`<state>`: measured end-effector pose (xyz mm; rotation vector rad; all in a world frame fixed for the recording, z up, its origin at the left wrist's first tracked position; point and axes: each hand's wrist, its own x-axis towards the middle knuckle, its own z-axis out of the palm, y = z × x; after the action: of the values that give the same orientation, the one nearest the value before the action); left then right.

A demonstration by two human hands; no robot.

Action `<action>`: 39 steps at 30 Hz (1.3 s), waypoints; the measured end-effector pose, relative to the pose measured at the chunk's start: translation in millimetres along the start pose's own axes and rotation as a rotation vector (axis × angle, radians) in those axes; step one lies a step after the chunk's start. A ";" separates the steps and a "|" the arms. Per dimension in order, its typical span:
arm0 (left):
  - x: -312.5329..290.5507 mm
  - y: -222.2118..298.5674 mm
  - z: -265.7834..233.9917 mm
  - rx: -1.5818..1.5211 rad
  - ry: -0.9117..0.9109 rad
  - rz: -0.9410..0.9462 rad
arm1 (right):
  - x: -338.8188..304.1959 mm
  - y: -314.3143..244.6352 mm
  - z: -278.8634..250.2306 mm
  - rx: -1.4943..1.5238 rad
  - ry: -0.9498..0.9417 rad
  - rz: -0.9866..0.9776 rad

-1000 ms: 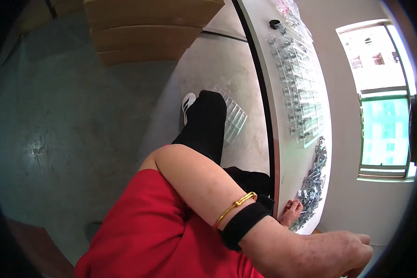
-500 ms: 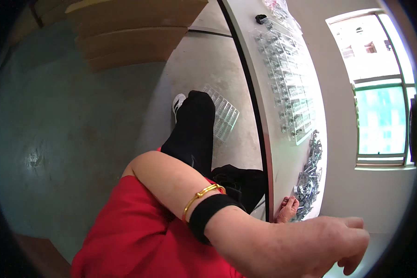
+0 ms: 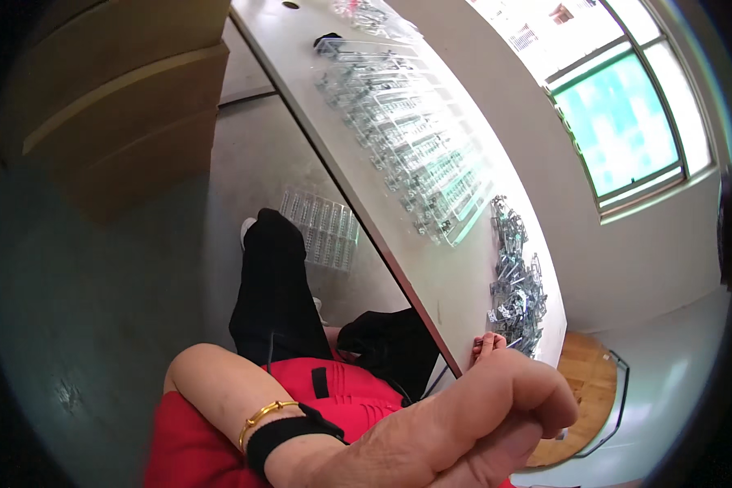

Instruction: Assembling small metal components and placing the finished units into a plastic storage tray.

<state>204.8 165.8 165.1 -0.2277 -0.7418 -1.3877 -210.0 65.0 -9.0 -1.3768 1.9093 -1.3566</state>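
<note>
My left hand (image 3: 472,415) is raised close in front, its fingers curled in; whether it holds anything is hidden. Its forearm, with a gold bracelet (image 3: 262,416) and a black band (image 3: 289,439), crosses from the lower left. Beyond it, at the table's near edge, my right hand (image 3: 488,345) shows only its bent, closed fingers, and what they may hold is too small to make out. Just past those fingers lies a long heap of small silvery metal parts (image 3: 519,285) on the white table (image 3: 427,276).
Clear plastic compartment trays (image 3: 407,134) with small parts stand farther along the table, near a black object (image 3: 328,41) and clear bags (image 3: 374,18). Another clear tray (image 3: 321,232) lies on the floor by my leg. Cardboard boxes (image 3: 130,98) are at upper left; a round wooden stool top (image 3: 587,390) is at right.
My view has turned, so the table now slants and the wooden stool top shows. My left hand has curled its fingers in more. My right hand stays by the metal parts.
</note>
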 end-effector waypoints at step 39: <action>50.6 -265.4 -173.4 1.584 -0.451 -0.431 | -57.7 34.4 -102.0 0.218 -0.069 0.184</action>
<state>14.0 -25.5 -8.3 0.9385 -2.1117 -0.7537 -281.0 164.3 -6.1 -1.1006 1.7375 -1.3624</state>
